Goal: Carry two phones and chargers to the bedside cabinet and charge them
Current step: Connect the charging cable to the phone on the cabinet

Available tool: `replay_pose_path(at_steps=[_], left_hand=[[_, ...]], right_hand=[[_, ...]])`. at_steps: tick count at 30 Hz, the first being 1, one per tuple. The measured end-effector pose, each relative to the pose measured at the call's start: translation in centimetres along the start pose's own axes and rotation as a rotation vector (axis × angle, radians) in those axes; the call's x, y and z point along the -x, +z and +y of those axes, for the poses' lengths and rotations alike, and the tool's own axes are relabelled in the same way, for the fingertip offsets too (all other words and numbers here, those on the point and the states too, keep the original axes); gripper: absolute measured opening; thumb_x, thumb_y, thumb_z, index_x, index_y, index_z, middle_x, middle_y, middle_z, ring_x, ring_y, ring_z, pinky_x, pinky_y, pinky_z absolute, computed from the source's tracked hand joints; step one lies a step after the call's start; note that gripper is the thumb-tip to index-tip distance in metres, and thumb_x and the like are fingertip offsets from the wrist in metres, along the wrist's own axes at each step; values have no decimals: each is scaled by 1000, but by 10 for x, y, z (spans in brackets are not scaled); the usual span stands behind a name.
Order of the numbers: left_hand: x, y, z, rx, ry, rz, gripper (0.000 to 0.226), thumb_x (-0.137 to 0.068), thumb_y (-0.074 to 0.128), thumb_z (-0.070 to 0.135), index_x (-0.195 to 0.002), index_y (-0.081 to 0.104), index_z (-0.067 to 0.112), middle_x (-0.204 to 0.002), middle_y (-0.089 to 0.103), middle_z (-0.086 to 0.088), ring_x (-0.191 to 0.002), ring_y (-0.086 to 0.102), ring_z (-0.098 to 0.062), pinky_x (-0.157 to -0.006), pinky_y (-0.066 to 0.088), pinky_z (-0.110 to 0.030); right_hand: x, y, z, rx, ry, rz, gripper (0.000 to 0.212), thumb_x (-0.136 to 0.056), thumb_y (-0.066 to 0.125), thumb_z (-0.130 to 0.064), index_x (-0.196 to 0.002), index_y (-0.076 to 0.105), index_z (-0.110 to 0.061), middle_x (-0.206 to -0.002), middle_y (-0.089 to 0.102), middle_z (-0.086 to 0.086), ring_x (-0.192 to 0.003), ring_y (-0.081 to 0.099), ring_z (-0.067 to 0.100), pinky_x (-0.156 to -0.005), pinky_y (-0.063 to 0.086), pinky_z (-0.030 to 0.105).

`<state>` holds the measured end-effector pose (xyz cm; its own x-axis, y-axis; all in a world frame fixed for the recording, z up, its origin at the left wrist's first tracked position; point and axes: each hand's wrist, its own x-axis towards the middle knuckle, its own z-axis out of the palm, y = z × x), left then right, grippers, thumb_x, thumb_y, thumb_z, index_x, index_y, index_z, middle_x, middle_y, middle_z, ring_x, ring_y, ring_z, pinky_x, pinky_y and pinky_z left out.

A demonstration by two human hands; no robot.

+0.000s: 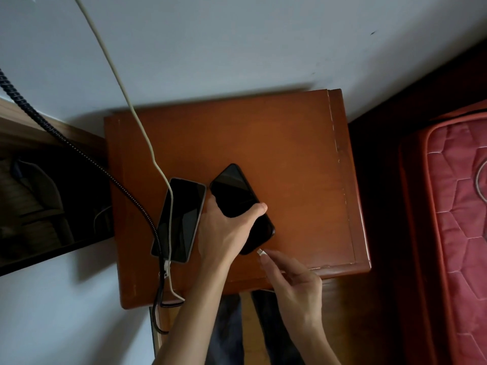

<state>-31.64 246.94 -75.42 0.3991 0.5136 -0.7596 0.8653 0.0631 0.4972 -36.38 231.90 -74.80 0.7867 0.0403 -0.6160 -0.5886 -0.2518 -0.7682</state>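
Two dark-screened phones lie face up on the brown wooden bedside cabinet (290, 143). My left hand (226, 230) grips the right-hand black phone (237, 196) by its lower half, thumb across the screen. My right hand (292, 283) pinches a white charger plug (261, 252) whose tip is at that phone's bottom edge. The left phone (184, 217), with a silver rim, lies beside it. A white cable (126, 96) runs from the upper left down over its screen. A black braided cable (79, 156) ends at that phone's bottom edge.
A red quilted mattress (453, 206) lies to the right, across a dark gap. A dark wooden shelf unit (39, 206) stands to the left. A pale wall is behind the cabinet. Both cables hang over the cabinet's front edge.
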Motion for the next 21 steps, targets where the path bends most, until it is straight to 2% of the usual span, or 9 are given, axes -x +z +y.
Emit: replay_pose_path(at_steps=[8, 13, 16, 21], left_hand=[[4, 1, 4, 47, -50, 15, 104, -48, 75, 72, -139, 50, 28, -128, 62, 9, -114, 61, -17, -96, 54, -42], [4, -1, 7, 64, -59, -3, 101, -47, 72, 71, -136, 52, 26, -121, 62, 9, -107, 62, -16, -91, 56, -39], [4, -2, 7, 63, -54, -13, 101, -48, 73, 71, -136, 52, 26, -123, 63, 9, -109, 62, -16, -92, 55, -39], [5, -2, 6, 46, -36, -11, 107, -45, 72, 73, -139, 50, 26, -127, 62, 8, -112, 61, -17, -96, 55, -44]], right_hand=[[4, 8, -2, 18, -122, 54, 12, -87, 74, -26, -94, 78, -36, -82, 77, -5, -70, 69, 16, -61, 56, 27], [5, 12, -3, -13, -124, 60, 15, -89, 73, -23, -99, 79, -33, -85, 77, -5, -78, 71, 15, -69, 58, 27], [5, 13, -3, -20, -139, 60, 16, -89, 72, -23, -100, 78, -32, -80, 75, -3, -72, 68, 18, -62, 57, 28], [3, 11, -3, -9, -175, 83, 19, -88, 71, -19, -102, 78, -31, -75, 73, -1, -63, 63, 13, -57, 53, 24]])
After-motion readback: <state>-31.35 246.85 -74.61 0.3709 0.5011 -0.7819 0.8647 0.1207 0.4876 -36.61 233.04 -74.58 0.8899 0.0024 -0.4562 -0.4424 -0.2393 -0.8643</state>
